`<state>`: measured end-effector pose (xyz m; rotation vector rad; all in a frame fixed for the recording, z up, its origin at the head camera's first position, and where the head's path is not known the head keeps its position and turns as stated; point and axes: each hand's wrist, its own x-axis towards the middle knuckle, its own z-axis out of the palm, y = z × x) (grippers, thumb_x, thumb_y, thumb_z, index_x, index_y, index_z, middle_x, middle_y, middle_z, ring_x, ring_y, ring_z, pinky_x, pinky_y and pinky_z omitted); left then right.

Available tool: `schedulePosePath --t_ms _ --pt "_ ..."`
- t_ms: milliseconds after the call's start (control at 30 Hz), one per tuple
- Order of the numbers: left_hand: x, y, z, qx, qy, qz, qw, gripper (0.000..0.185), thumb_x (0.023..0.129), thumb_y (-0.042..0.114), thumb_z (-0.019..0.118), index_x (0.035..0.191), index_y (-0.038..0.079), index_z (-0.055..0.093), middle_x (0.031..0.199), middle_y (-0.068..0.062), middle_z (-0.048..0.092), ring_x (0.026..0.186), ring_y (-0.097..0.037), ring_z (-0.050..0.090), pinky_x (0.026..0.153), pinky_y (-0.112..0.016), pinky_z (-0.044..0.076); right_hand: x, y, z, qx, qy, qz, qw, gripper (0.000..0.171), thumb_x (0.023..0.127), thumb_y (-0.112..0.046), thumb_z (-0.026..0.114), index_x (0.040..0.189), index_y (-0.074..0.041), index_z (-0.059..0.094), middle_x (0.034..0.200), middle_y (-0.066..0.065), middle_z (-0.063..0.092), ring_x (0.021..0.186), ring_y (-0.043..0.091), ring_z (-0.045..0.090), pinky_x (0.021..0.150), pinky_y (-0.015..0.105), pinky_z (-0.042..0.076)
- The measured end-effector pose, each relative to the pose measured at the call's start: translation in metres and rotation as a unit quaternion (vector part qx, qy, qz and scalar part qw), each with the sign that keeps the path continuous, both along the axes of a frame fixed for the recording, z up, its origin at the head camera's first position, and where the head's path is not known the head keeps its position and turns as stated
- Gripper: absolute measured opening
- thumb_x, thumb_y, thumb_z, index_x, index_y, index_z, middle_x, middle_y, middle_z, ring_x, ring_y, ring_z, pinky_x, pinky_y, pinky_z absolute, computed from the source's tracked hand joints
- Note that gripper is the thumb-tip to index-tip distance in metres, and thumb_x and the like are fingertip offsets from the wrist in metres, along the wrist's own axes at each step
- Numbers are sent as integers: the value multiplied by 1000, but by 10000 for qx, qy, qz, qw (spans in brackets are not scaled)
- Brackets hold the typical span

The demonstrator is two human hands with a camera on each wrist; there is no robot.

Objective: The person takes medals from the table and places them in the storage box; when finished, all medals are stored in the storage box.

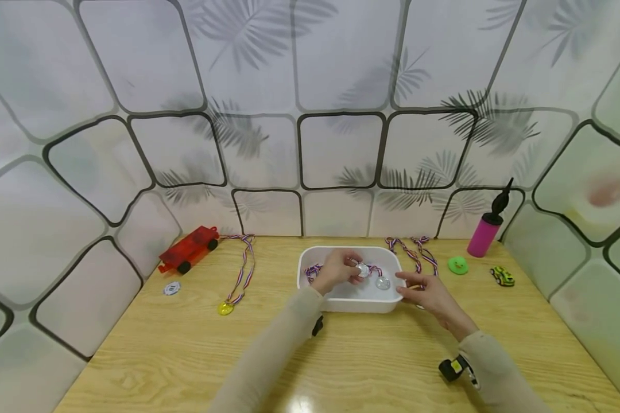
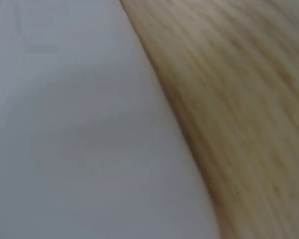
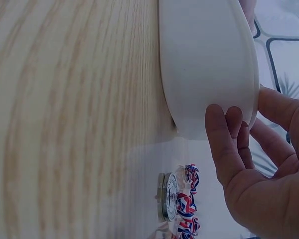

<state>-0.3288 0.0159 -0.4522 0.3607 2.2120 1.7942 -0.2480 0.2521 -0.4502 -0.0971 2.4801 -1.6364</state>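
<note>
A white plastic tub (image 1: 361,306) stands on the table. My left hand (image 1: 337,268) reaches inside and pinches a silver medal (image 1: 363,269) at its edge. Another silver medal (image 1: 383,283) lies on the tub's floor, its striped ribbon running back from it. More striped ribbon (image 1: 312,272) is bunched at the tub's left end. My right hand (image 1: 430,293) holds the right end, with fingertips (image 3: 216,112) against the outer wall and a finger over the rim. The left wrist view shows only the blurred tub wall (image 2: 84,129) and wood.
Silver medals (image 3: 168,196) with striped ribbons (image 1: 410,252) lie right of the tub. Left are a gold medal (image 1: 225,308), a round token (image 1: 172,288) and a red toy car (image 1: 191,250). At right: a green duck (image 1: 458,265), a small car (image 1: 502,276), a pink pump (image 1: 484,235).
</note>
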Motion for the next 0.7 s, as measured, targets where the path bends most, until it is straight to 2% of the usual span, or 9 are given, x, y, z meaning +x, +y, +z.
schedulePosePath --t_ms 200,300,467,700 --pt "0 4 -2 47 -163 -44 9998 30 83 -15 64 112 -12 64 89 -27 69 59 -21 70 62 -34 62 -1 -1 0 -88 -39 3 10000 56 93 -17 69 141 4 48 116 17 48 93 17 57 81 26 59" --pt "1 5 -2 -266 -147 -64 9995 29 83 -13 65 111 -10 66 86 -25 70 60 -23 70 61 -33 61 -1 0 0 -89 -43 6 10000 56 93 -17 69 141 4 48 116 18 49 93 16 58 81 26 59" --pt "2 7 -1 -1082 130 23 9940 24 83 -7 69 107 -3 71 80 -16 73 59 -22 69 53 -29 58 -1 0 1 -33 -30 8 10000 56 93 -19 69 141 3 49 116 18 49 92 16 58 80 25 59" --pt "-2 13 -5 -1666 385 25 9853 21 80 -5 70 100 1 74 65 -6 65 46 -10 49 41 -19 41 -1 0 2 -24 -80 5 10000 56 93 -18 69 140 3 49 117 18 48 92 16 57 81 27 59"
